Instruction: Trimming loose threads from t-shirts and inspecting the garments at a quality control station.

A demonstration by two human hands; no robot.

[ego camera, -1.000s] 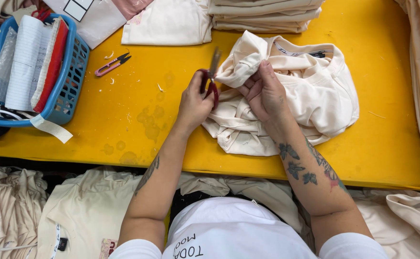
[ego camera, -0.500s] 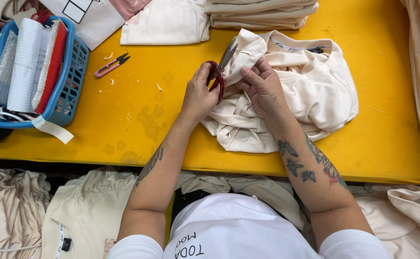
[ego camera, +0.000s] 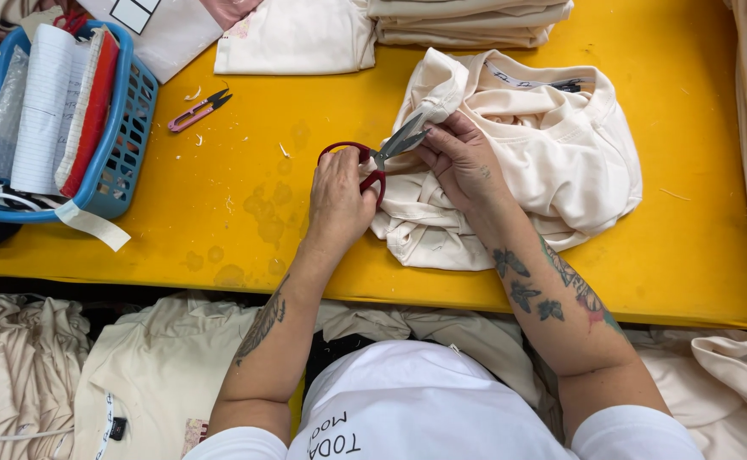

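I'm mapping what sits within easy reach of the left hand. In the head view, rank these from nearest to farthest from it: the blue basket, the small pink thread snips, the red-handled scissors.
1. Red-handled scissors: held in the left hand itself.
2. Small pink thread snips: on the yellow table, up and to the left.
3. Blue basket: at the table's far left edge.

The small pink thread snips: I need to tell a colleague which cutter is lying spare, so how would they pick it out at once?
Start at the yellow table and go to the blue basket at its left end. Just right of the basket, the small pink thread snips lie loose on bare tabletop, touched by no hand. Unlike the red-handled scissors in the left hand, they are slim with no finger loops.
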